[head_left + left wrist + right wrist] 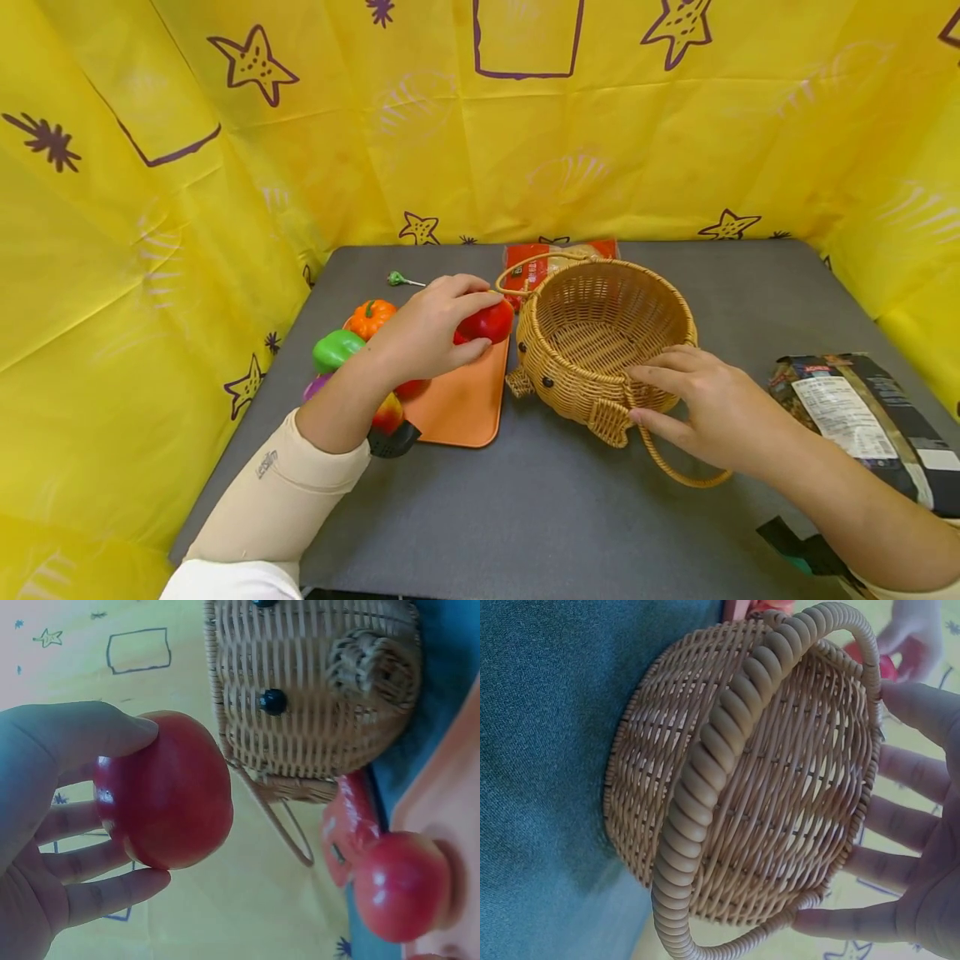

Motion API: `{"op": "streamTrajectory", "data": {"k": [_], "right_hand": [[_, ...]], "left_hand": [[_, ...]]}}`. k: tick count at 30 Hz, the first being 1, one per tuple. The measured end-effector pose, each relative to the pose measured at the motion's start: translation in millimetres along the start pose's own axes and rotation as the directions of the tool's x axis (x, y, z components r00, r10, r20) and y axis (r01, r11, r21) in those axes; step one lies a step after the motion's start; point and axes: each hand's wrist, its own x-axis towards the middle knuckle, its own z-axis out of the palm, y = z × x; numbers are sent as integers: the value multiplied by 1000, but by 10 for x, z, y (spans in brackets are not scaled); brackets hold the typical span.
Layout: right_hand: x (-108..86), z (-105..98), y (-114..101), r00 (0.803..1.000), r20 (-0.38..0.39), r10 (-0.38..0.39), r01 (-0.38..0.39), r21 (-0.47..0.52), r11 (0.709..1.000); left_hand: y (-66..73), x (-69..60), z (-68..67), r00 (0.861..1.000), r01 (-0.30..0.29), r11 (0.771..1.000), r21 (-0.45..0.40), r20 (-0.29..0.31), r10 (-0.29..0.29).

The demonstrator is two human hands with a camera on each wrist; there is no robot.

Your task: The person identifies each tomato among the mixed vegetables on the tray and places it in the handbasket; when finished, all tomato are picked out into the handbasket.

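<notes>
Red toy fruit (pixel 487 323) is clasped between the left hand's (pixel 438 321) thumb and fingertips near a pig-faced wicker basket (pixel 577 396), whose rim the outspread right hand (pixel 697 400) touches, apparently to steady it.

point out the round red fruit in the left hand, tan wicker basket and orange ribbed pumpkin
Round red fruit (pixel 171 793): left wrist view, middle of its smooth side
Tan wicker basket (pixel 576 395): head view, its outer wall
Orange ribbed pumpkin (pixel 370 318): head view, ribbed side
</notes>
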Motion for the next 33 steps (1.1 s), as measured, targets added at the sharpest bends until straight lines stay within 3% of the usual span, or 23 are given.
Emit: {"op": "streamTrajectory", "data": {"k": [7,15,23,33], "right_hand": [[9,1,-3,1000,-2,-6,6,-5,1000],[17,-7,-6,1000,2,-4,4,-7,1000],[11,-2,-2,1000,3,2,-2,-5,1000],[9,2,5,1000,-1,1,-1,-1,1000]], "left_hand": [[71,209,-75,1000,3,1000,-20,26,-3],[163,481,-53,997,-34,999,-21,65,36],[281,750,67,986,-78,997,-13,148,79],[383,899,270,962,-109,994,-10,253,108]]}}
